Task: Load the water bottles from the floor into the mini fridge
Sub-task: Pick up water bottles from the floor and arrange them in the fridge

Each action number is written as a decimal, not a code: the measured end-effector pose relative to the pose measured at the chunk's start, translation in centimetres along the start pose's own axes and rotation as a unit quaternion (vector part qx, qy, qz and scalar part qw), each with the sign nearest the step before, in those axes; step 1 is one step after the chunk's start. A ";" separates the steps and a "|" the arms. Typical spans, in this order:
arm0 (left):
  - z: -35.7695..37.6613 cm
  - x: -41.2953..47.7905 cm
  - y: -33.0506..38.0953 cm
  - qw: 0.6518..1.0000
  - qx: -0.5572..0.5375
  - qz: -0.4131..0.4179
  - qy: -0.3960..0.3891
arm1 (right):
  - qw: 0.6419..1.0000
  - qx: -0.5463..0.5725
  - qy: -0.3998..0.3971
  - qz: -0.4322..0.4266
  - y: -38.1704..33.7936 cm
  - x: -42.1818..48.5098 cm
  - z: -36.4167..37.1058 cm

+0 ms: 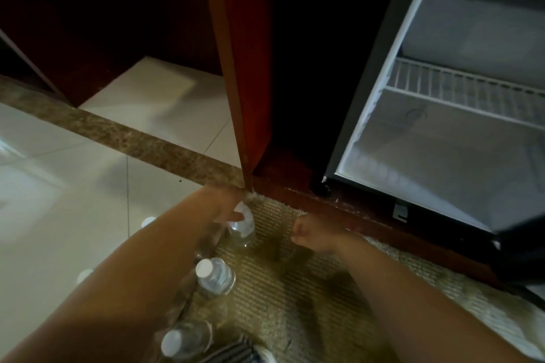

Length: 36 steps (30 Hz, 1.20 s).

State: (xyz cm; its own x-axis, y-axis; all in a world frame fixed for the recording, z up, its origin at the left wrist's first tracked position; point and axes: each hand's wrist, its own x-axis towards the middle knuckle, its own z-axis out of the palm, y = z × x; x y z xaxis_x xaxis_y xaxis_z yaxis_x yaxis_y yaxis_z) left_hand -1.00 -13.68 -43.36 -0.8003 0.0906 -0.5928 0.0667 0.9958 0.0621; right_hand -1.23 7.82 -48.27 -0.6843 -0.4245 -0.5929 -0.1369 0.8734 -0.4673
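Observation:
Several clear water bottles with white caps stand on the floor at the lower left. My left hand (227, 203) grips the top of the farthest bottle (243, 227), fingers round its cap. A second bottle (213, 275) and a third bottle (185, 339) stand nearer to me, beside my left forearm. My right hand (309, 233) hangs over the rug with fingers curled into a loose fist and holds nothing. The mini fridge (442, 138) stands open at the right, its white inside and wire shelf (460, 88) bare.
A woven beige rug (295, 289) lies under my hands. A red-brown wooden cabinet door (236, 68) stands open between the tiled floor (73, 186) and the fridge. Two more white caps (147, 221) peek out left of my forearm. The dark fridge door's corner (519, 230) juts in at right.

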 end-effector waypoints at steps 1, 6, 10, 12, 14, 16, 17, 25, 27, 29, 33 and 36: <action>-0.6 -0.5 0.3 0.999 0.038 0.006 0.005 | 1.000 0.016 0.006 -0.001 -0.3 -0.7 -0.6; -6.1 -3.8 3.2 0.997 0.025 0.037 0.058 | 0.996 0.067 0.043 -0.033 -2.4 -5.8 -5.8; -9.7 -6.8 6.2 0.992 -0.011 0.069 0.108 | 0.991 0.072 0.092 -0.061 -3.1 -10.0 -9.7; -11.1 -8.5 8.0 0.987 -0.015 0.085 0.136 | 0.989 0.056 0.117 -0.075 -3.0 -12.3 -11.5; -12.5 -9.9 9.6 0.983 -0.023 0.102 0.153 | 0.986 0.030 0.138 -0.083 -2.9 -14.5 -12.8; -13.8 -11.5 11.4 0.976 -0.025 0.128 0.176 | 0.983 0.015 0.160 -0.091 -2.6 -16.9 -13.8; -14.4 -12.3 12.4 0.972 -0.031 0.141 0.187 | 0.981 0.017 0.169 -0.095 -2.4 -17.9 -14.1; -17.9 -17.6 20.7 0.937 -0.061 0.211 0.272 | 0.938 0.157 0.256 -0.172 -0.9 -24.9 -14.8; -18.4 -18.4 22.6 0.933 -0.063 0.213 0.285 | 0.931 0.169 0.272 -0.177 -0.3 -26.1 -15.2; -19.0 -19.0 24.2 0.928 -0.065 0.216 0.296 | 0.925 0.173 0.289 -0.177 0.4 -27.3 -15.8; -19.7 -19.7 27.6 0.914 -0.060 0.234 0.326 | 0.902 0.195 0.337 -0.187 2.4 -29.4 -16.9; -19.5 -19.5 29.4 0.894 -0.084 0.245 0.366 | 0.890 0.211 0.351 -0.199 3.8 -30.5 -17.7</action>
State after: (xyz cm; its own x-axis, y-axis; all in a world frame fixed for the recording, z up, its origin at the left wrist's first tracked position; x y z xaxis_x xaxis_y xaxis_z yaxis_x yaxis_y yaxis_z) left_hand 4.97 13.68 -14.35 -0.8789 0.4234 0.2198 0.4753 0.8173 0.3259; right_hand 6.44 28.28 -20.40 -0.9411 -0.2974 0.1606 -0.2879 0.4566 -0.8418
